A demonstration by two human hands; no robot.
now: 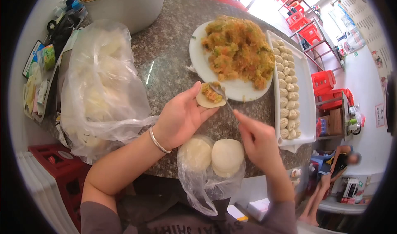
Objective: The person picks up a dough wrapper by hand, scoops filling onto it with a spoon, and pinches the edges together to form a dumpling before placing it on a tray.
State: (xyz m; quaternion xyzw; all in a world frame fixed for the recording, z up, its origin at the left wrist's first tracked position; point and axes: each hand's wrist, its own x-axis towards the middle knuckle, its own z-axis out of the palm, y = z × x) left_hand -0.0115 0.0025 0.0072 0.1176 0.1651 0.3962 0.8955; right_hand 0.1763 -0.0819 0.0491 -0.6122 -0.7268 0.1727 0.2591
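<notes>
On the fingers of my left hand (182, 116) lies a round dumpling wrapper (205, 103) with a mound of orange-green filling (211, 94) on it. My right hand (259, 137) grips the handle of a metal spoon (223, 94), whose bowl rests against that filling. Just beyond, a white plate (197, 54) carries a large heap of the same filling (240, 48). Two stacks of round wrappers (227, 155) sit on a clear plastic bag (198, 188) near my body, between my forearms. To the right, a white tray (305, 110) holds rows of pleated dumplings (292, 95).
A big plastic bag of pale wrappers (103, 77) lies at left on the speckled stone table (165, 40). Behind it stands a large metal pot (136, 9) of filling. Red stools (323, 82) and a seated person (331, 176) are off to the right.
</notes>
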